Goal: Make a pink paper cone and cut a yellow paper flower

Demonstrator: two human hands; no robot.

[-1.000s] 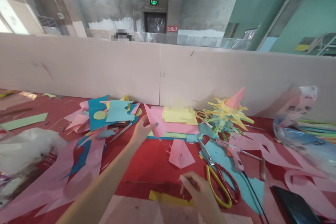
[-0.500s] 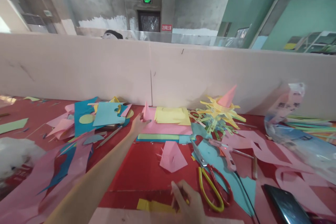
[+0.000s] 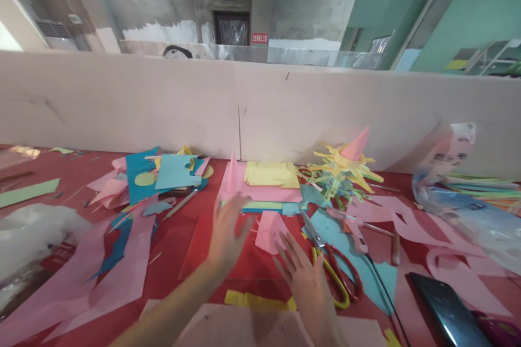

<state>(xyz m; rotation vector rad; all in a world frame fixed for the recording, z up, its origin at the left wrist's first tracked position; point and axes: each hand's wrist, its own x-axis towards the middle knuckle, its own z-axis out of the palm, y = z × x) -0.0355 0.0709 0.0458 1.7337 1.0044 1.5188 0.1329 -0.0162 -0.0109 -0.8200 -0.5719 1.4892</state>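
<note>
A pink paper piece [image 3: 269, 232] with a slit lies on the red mat, between my two hands. My right hand [image 3: 303, 274] is spread, its fingertips at the piece's right edge; whether they touch it I cannot tell. My left hand [image 3: 230, 227], somewhat blurred, hovers to the left with fingers apart and nothing in them. Behind it a small pink paper cone [image 3: 232, 174] stands on stacked pink sheets [image 3: 268, 195], beside yellow paper strips [image 3: 272, 174]. Scissors [image 3: 331, 265] with yellow and red handles lie just right of my right hand.
A pink glue gun [image 3: 353, 227] with a black cord rests on blue paper [image 3: 378, 282]. A yellow paper flower shape with a pink cone [image 3: 354, 146] stands back right. A phone [image 3: 445, 309] lies front right. Paper scraps [image 3: 134, 260] and a plastic bag [image 3: 35, 233] cover the left.
My left hand has let go of the small pink cone and drawn back toward me. My right hand has opened out and moved forward to the pink paper piece.
</note>
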